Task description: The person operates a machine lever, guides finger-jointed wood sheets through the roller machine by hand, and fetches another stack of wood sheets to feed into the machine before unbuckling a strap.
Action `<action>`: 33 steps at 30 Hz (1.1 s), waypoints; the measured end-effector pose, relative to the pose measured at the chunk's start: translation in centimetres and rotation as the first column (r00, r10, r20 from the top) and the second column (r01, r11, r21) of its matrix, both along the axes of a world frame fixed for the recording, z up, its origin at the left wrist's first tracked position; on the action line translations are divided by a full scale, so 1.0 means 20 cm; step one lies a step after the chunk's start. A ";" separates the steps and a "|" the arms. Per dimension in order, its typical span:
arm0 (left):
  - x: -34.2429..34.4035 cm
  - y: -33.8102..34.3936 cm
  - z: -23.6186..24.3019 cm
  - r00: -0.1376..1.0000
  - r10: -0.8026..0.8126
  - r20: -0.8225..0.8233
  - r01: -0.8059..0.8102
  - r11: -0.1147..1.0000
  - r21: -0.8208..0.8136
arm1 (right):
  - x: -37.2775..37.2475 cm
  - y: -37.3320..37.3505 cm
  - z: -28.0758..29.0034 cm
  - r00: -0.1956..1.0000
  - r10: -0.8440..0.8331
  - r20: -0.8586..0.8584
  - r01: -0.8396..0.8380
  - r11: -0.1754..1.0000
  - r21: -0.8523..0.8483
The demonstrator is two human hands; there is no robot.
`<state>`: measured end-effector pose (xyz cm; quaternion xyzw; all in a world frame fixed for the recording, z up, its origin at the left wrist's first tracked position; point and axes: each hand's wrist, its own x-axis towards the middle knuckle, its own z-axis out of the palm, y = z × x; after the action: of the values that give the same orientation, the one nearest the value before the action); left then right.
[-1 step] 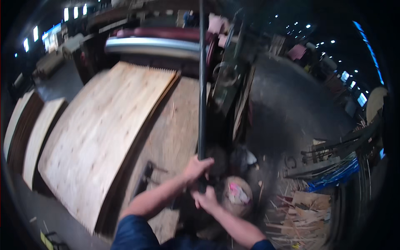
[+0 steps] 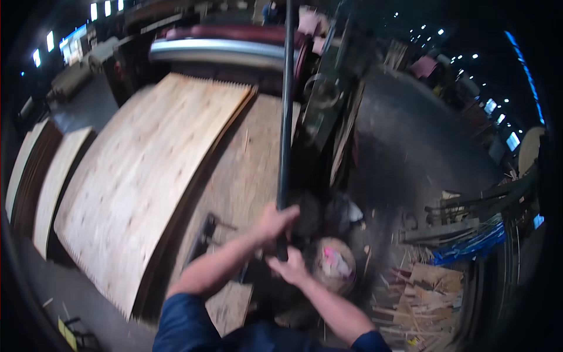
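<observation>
A long dark metal pole stands nearly upright in front of me, running from my hands up past the top of the view. My left hand is wrapped round its lower part, with the thumb pointing right. Just below, my right hand closes on the pole's bottom end; its fingers are blurred and partly hidden. Left of the pole lies a stack of large pale wood veneer sheets with jagged ends. A plywood board lies beside the stack, under the pole's left side.
A machine with a shiny metal roller stands beyond the sheets. More veneer stacks are at far left. By my right hand stands a round container with pink and white scraps on top. Wood offcuts and a blue sheet lie at right.
Both hands and the lower end of the pole sit slightly higher in the picture. The pole leans a little more to the right at its top. The surroundings have shifted slightly with my head.
</observation>
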<state>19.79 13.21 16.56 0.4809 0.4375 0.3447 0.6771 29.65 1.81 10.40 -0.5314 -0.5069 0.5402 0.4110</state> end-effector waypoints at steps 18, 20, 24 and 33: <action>-0.63 0.33 -0.78 0.527 0.660 -0.536 -0.337 0.741 0.581 | 0.65 -1.50 -0.62 0.815 0.157 0.558 0.150 0.874 -0.463; -0.68 0.04 -0.80 0.610 0.654 -0.447 -0.405 0.743 0.533 | 0.65 -1.54 -0.64 0.778 -0.005 0.629 0.191 0.955 -0.229; -0.84 -0.88 -0.79 0.783 0.559 -0.275 -0.368 0.771 0.519 | 0.58 -1.64 -0.74 0.751 0.096 0.653 0.015 0.987 -0.163; -1.08 -2.43 -0.60 0.747 0.083 -0.660 -0.021 0.995 0.101 | -0.02 -1.64 -0.52 0.708 0.436 0.556 -0.477 0.875 -0.078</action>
<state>-1.86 -35.43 4.64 0.5887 0.6470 0.1889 0.4463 29.16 -30.96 0.05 -0.5082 -0.7385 0.4274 0.1170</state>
